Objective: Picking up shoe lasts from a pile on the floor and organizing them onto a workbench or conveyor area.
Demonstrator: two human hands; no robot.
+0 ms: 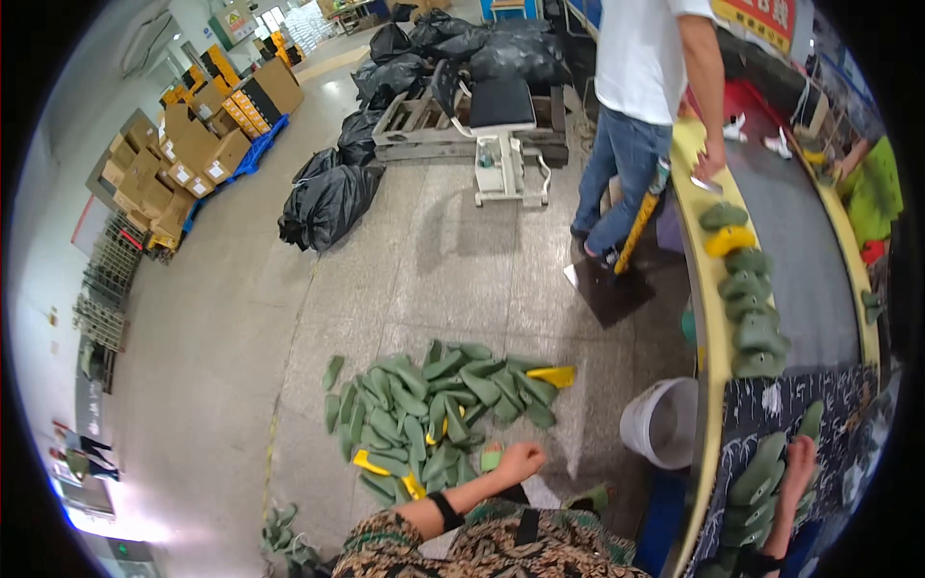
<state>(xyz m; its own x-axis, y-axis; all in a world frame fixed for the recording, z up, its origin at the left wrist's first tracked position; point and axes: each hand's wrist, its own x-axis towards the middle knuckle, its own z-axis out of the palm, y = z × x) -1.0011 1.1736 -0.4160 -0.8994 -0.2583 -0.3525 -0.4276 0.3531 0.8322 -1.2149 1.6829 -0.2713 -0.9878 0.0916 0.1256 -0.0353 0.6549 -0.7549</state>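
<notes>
My left hand (521,462) hangs in front of my body with its fingers curled in, and nothing shows in it. Below and beyond it, a big heap of green shoe lasts (409,405) lies on the floor, with a few yellow lasts (550,376) among them. At the right, my right hand (799,460) is closed on a green shoe last (811,420) above the dark patterned cloth on the bench. More green lasts (758,472) lie in a row just left of that hand. Farther along the bench's yellow edge stands another line of green lasts (754,306) with one yellow last.
A white bucket (663,422) stands against the bench (711,385). A person (631,106) in a white shirt works farther up the dark belt (805,260); another person's green sleeve (879,193) is across it. Black bags (332,204), a chair (501,104) and cartons (173,164) lie beyond.
</notes>
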